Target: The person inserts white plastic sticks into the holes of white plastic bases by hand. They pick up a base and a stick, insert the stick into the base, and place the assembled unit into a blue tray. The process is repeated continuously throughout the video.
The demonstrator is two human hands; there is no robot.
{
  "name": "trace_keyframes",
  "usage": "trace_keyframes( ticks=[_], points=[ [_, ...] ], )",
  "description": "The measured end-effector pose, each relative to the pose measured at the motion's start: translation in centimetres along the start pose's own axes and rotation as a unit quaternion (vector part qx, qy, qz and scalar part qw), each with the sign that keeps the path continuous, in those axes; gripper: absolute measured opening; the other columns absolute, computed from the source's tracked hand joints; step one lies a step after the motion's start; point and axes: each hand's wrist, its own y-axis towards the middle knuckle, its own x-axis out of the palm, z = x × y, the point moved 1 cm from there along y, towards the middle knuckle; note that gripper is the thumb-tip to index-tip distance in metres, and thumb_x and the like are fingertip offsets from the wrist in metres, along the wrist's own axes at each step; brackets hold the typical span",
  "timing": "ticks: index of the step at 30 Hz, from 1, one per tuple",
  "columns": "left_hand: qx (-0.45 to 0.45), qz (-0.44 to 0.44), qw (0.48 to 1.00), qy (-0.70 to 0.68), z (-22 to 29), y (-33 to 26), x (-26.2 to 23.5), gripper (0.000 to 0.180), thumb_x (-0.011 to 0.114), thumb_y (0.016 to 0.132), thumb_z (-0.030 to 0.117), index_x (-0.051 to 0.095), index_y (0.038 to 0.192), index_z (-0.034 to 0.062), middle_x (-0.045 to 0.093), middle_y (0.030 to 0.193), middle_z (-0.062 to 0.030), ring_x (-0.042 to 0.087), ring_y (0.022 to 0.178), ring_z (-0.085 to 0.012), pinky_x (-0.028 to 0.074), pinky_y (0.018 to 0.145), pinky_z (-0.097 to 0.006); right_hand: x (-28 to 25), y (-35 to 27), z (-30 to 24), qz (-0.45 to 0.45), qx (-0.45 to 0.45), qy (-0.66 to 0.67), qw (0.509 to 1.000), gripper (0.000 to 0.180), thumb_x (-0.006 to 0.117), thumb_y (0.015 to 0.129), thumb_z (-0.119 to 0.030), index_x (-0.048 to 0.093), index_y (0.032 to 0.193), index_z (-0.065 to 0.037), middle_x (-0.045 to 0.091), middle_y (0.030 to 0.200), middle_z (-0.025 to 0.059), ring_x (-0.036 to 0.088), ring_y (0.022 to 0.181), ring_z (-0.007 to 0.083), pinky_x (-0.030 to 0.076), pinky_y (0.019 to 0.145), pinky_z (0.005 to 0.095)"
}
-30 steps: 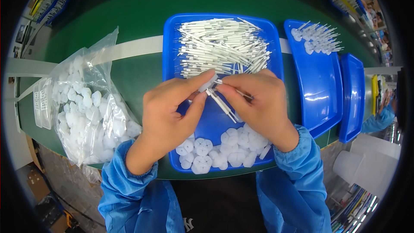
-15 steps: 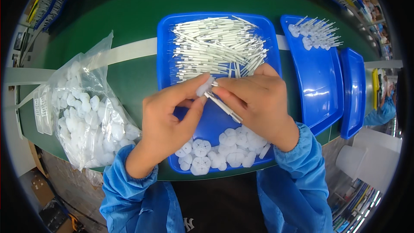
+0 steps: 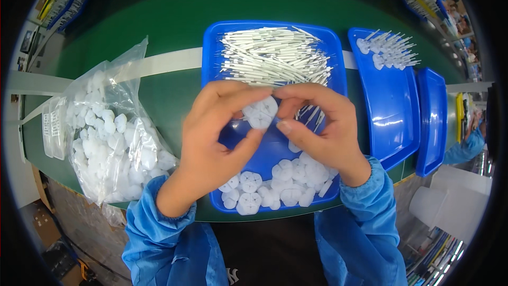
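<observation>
My left hand (image 3: pixel 211 132) pinches a translucent white flower-shaped plastic disc (image 3: pixel 260 112) by its edge, its round face turned up. Close against the disc's right side is my right hand (image 3: pixel 330 127), index finger and thumb curled at the rim. Several thin white rods (image 3: pixel 312 115) show inside the curl of the right hand, partly covered by its fingers. Both hands are over the middle of a blue tray (image 3: pixel 209 58). A heap of white rods with thin metal-like ends (image 3: pixel 270 55) fills its far half, and loose white discs (image 3: pixel 291 182) lie at its near edge.
Left of the tray rests a clear plastic bag (image 3: pixel 119 143) of white discs. To the right, another blue tray (image 3: pixel 391 122) carries several discs joined to rods (image 3: pixel 389 50); a further blue tray (image 3: pixel 434 116) lies beyond. All stand on a green table (image 3: pixel 169 10).
The disc has turned from edge-on to face-up in my left hand. My right fingers have opened a little, and the rods have swung back under the right hand.
</observation>
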Motion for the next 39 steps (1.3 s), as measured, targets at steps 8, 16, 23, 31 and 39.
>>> trace_keyframes(
  ticks=[8, 16, 23, 31, 39],
  points=[
    [0.002, -0.055, 0.998, -0.039, 0.0, -0.2, 0.0, 0.06, 0.075, 0.077, -0.008, 0.075, 0.136, 0.0006, 0.068, 0.128, -0.0156, 0.069, 0.118, -0.03, 0.055, 0.103, -0.039, 0.1, -0.7, 0.0, -0.006, 0.095, 0.085, 0.992, 0.024, 0.083, 0.096, -0.001, 0.074, 0.118, 0.003, 0.079, 0.094, 0.0069, 0.077, 0.085, 0.0106, 0.06, 0.077, 0.025],
    [0.018, -0.086, 0.996, -0.017, -0.4, -0.6, 0.4, 0.065, 0.069, 0.079, -0.015, 0.073, 0.142, -0.0015, 0.067, 0.127, -0.0157, 0.068, 0.117, -0.0288, 0.056, 0.101, -0.037, 0.0, -0.4, 0.4, -0.035, 0.199, 0.183, 0.962, 0.014, 0.081, 0.099, -0.003, 0.071, 0.109, 0.0, 0.076, 0.096, 0.0044, 0.075, 0.085, 0.0089, 0.059, 0.074, 0.0238],
    [0.05, -0.093, 0.994, 0.003, -0.6, -0.7, 0.1, 0.066, 0.071, 0.078, -0.016, 0.072, 0.143, -0.0011, 0.065, 0.133, -0.0165, 0.068, 0.119, -0.0305, 0.057, 0.1, -0.038, 0.0, -1.2, -0.3, -0.043, 0.162, 0.15, 0.974, 0.015, 0.08, 0.099, -0.005, 0.071, 0.111, -0.002, 0.074, 0.102, 0.0029, 0.072, 0.094, 0.0091, 0.058, 0.08, 0.0255],
    [0.025, -0.061, 0.983, 0.171, -0.1, -1.5, -0.2, 0.077, 0.07, 0.082, -0.01, 0.059, 0.157, 0.0032, 0.072, 0.133, -0.0156, 0.067, 0.119, -0.0345, 0.05, 0.102, -0.045, 0.0, -2.4, 0.7, -0.118, -0.149, -0.378, 0.906, 0.024, 0.088, 0.08, -0.012, 0.08, 0.102, -0.013, 0.076, 0.105, 0.0059, 0.073, 0.104, 0.0283, 0.055, 0.097, 0.0416],
    [0.043, -0.159, 0.967, 0.194, 0.3, -2.9, 0.2, 0.058, 0.077, 0.085, 0.001, 0.071, 0.142, 0.0083, 0.077, 0.104, -0.0011, 0.067, 0.105, -0.0265, 0.047, 0.095, -0.042, -0.2, -2.8, -0.4, -0.108, -0.084, -0.362, 0.922, 0.02, 0.09, 0.077, -0.016, 0.079, 0.093, -0.013, 0.076, 0.101, 0.0025, 0.07, 0.1, 0.0265, 0.051, 0.101, 0.0453]
  ],
)
